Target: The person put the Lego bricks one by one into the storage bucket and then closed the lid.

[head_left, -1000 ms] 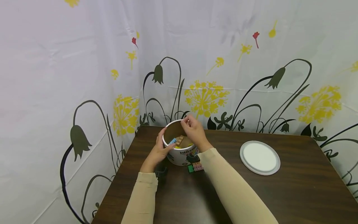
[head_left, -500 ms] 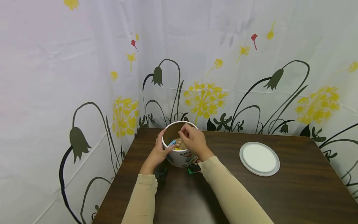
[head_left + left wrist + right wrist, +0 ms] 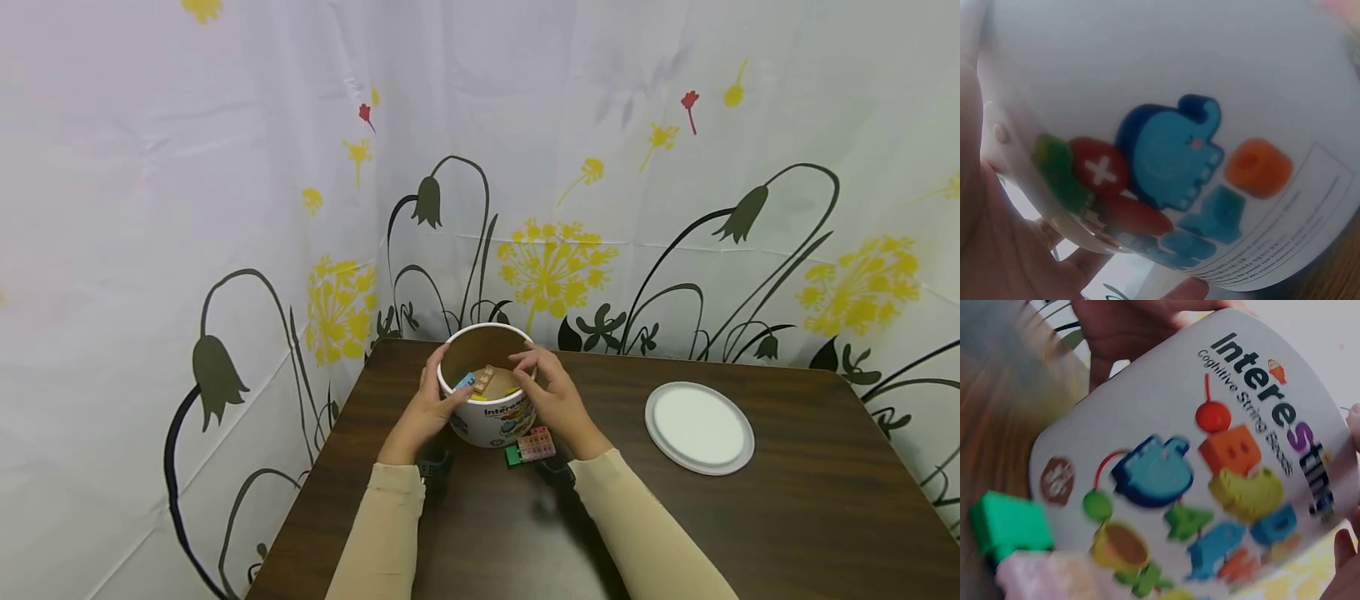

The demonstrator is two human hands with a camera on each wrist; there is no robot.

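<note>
A white bucket (image 3: pixel 487 423) printed with toy pictures and "Interesting" stands on the table, its mouth uncovered. Inside lie a light blue block (image 3: pixel 465 382), a brown studded block (image 3: pixel 485 380) and some yellow pieces. My left hand (image 3: pixel 426 412) grips the bucket's left side, thumb over the rim. At the right rim is my right hand (image 3: pixel 558 400), thumb and forefinger apart over the opening with nothing visible between them. Joined green (image 3: pixel 513 456) and pink blocks (image 3: pixel 536 445) lie just in front of the bucket; they also show in the right wrist view.
A round white lid (image 3: pixel 699 427) lies on the dark wooden table (image 3: pixel 780 517) to the right. Behind the table hangs a white curtain (image 3: pixel 637 75) printed with flowers. Dark wrist straps (image 3: pixel 435 462) sit below the hands.
My right hand has drawn back from inside the bucket toward its right rim, and its pinched fingers have spread apart. The left hand keeps its grip. More of the pink blocks shows now.
</note>
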